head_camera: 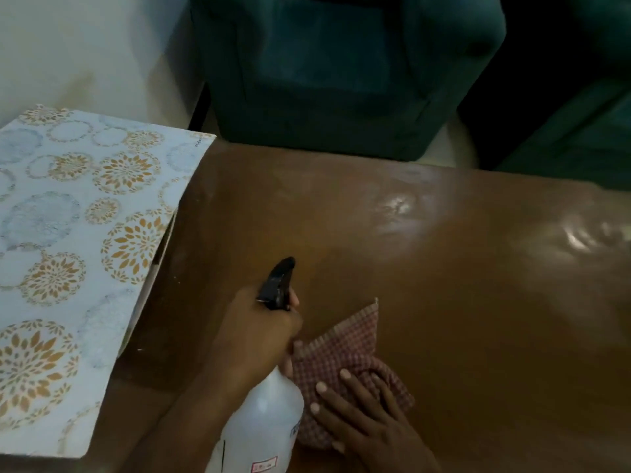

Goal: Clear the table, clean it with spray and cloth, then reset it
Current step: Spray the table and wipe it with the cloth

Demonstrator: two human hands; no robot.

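Spray bottle [263,414] rides upright in the left hand [259,332], fingers clamped round its neck with the black nozzle [278,283] aimed over the bare brown table [461,302], while the right hand [368,414], fingers spread, pins the checked cloth [345,356] flat, apparently ready to wipe.

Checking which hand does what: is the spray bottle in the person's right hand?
No, the left hand grips the spray bottle by its neck, while the right hand lies flat on the checked cloth.
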